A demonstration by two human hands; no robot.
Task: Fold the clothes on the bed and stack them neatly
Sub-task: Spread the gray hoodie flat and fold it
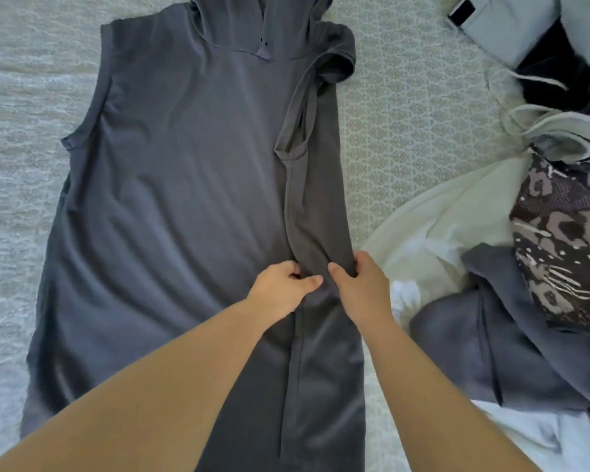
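A long dark grey sleeveless hooded garment (pixel 184 185) lies flat on the bed, hood at the far end. Its right side is folded inward as a narrow strip over the body. My left hand (pixel 281 287) pinches the inner edge of that folded strip with curled fingers. Just to its right, my right hand (pixel 358 281) grips the strip's outer fold, thumb on top and fingers tucked under the cloth. Both hands sit side by side near the garment's lower middle.
A patterned pale bedspread (pixel 399 137) covers the bed. To the right lies a heap of unfolded clothes: a white piece (pixel 433 226), a grey garment (pixel 511 338), a leopard-print piece (pixel 566 247) and light grey clothing (pixel 511 25) at the far right.
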